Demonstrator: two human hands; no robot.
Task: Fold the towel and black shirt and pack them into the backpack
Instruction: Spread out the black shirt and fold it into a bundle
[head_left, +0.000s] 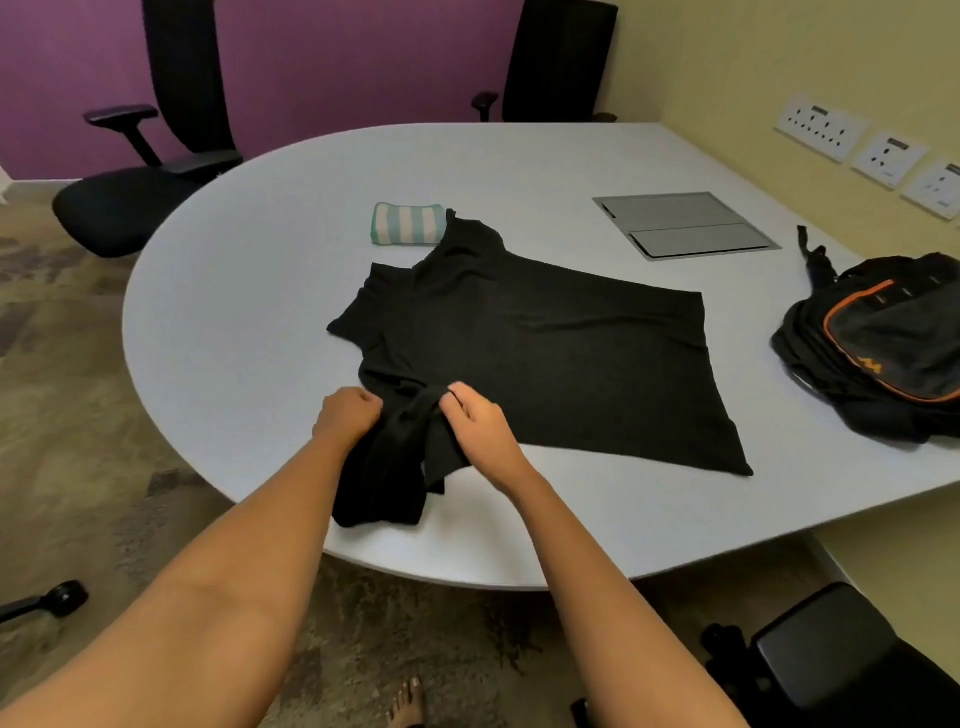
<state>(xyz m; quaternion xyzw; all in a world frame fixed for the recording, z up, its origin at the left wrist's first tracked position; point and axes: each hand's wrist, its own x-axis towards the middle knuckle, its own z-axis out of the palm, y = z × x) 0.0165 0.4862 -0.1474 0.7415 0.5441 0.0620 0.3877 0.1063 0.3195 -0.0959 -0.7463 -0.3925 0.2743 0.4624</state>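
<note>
The black shirt (545, 353) lies spread across the middle of the grey table (249, 291), its near sleeve bunched toward the table's front edge. My left hand (347, 418) grips that bunched sleeve on its left side with curled fingers. My right hand (480, 428) pinches the same sleeve fabric on its right side. A folded towel (408, 223) with green and cream stripes sits just beyond the shirt's far sleeve. The black backpack (878, 348) with orange trim lies on the table at the right.
A grey cable hatch (685, 226) is set into the table behind the shirt. Black office chairs stand at the far left (150, 202), far back (558, 62) and near right (841, 660). Wall sockets (888, 156) line the right wall.
</note>
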